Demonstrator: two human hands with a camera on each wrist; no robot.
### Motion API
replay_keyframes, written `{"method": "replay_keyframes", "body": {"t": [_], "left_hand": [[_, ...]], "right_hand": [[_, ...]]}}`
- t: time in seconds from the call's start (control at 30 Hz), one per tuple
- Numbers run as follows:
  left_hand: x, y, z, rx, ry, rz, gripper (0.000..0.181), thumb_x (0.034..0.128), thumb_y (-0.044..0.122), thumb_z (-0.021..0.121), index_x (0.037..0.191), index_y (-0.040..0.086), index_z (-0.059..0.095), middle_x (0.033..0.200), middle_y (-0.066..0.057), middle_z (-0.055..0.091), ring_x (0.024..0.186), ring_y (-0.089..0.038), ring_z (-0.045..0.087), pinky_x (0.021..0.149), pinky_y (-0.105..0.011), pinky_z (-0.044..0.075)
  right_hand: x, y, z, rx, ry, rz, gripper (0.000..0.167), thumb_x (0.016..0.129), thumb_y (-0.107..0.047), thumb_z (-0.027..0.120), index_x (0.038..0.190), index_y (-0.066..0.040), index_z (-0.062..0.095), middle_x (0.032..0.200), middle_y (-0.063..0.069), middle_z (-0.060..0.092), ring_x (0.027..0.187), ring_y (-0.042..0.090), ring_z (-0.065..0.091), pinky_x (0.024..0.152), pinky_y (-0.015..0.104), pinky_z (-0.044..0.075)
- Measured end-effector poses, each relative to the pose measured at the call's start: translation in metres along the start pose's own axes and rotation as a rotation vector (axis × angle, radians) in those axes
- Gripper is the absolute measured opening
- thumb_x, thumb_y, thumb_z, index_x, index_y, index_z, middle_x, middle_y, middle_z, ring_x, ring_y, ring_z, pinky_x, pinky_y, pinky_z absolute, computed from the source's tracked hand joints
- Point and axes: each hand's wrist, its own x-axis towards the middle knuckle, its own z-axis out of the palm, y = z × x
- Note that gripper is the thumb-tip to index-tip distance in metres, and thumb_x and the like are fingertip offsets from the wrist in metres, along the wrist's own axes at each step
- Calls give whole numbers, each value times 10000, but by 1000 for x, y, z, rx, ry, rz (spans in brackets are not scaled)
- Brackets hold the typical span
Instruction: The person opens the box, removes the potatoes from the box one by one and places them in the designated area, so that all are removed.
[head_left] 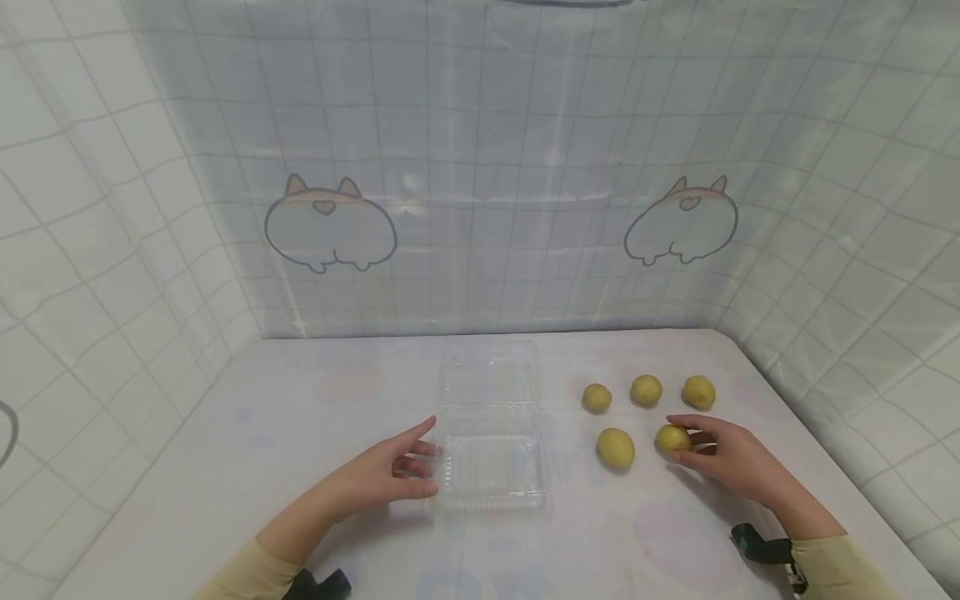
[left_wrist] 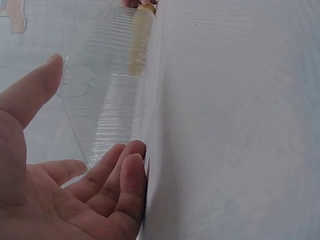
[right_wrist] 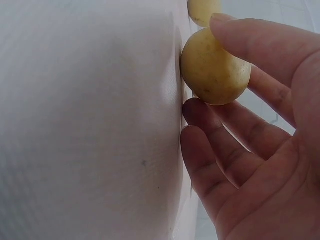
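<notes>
My right hand (head_left: 727,454) is at a small yellow potato (head_left: 672,440) on the right side of the table. In the right wrist view the thumb lies against the top of this potato (right_wrist: 212,67), with curled fingers (right_wrist: 205,155) around its other side; it seems to rest on the table. At the left edge of an open clear plastic clamshell box (head_left: 491,504) is my left hand (head_left: 375,475), thumb and fingers spread. The left wrist view shows its fingertips (left_wrist: 132,170) beside the box wall (left_wrist: 117,115), and contact is hard to tell.
Several more potatoes lie around the right hand, among them a larger one (head_left: 616,449) to its left and one (head_left: 699,392) behind it. The box lid (head_left: 491,375) lies folded back toward the rear. A gridded curtain (head_left: 480,208) encloses the white table (head_left: 315,400).
</notes>
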Motion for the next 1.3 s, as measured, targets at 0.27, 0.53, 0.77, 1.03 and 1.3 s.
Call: {"method": "replay_keyframes", "body": {"t": [0.27,0.53,0.77,1.03,1.3], "left_hand": [[1,-3,0,-25,6,-4,852,926,322,716,1590,162,208,1413,-94,525,1181,-222,574,960,-401,475],[3,1,3,-98,40,-15,751,970,317,653,1577,134,251,1457,-172,467,1113,-244,627,837,-380,541],[7,6,6,-136,103,-24,676,1005,356,584,1558,94,297,1420,-184,498,1047,-248,649,816,-364,540],[6,11,5,-139,144,-51,673,1004,451,544,1550,122,329,1362,-165,557,970,-265,649,853,-385,529],[6,7,2,-165,135,-43,679,1017,456,511,1563,118,293,1448,-179,490,1039,-283,642,863,-388,529]], "right_hand": [[0,0,0,-8,-12,11,557,833,-320,811,1291,-52,639,1197,74,664,1020,245,658,789,275,557],[-1,-3,-2,-9,-17,10,541,840,-296,808,1293,-53,637,1194,71,664,1017,237,656,787,276,557],[-2,-5,-2,7,-12,8,540,839,-305,809,1286,-53,642,1197,75,664,1013,234,660,777,272,557],[-1,-7,-2,-28,-7,6,521,849,-292,802,1282,-49,644,1215,106,656,1038,281,648,781,336,568],[-1,-13,-8,-68,22,-41,494,887,-291,765,1298,-52,634,1241,129,646,1060,310,652,782,351,572]]}}
